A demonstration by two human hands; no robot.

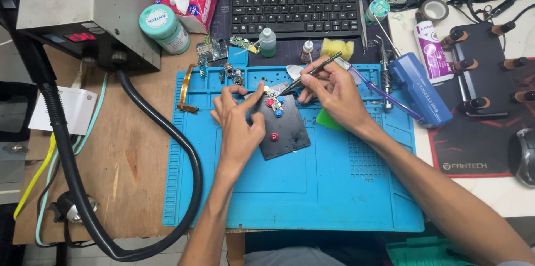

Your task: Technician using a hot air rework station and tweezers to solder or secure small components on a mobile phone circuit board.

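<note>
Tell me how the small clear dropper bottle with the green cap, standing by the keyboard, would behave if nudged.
The dropper bottle stands upright, tall for its narrow base, so it would probably tip. Its body looks round, so once down it may roll across the blue mat. It appears to be small plastic, so likely light and not fragile.

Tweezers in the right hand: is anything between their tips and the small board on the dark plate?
Nothing visible blocks them. The tweezers in the right hand reach the small board on the dark plate; the left hand steadies it from the other side.
</note>
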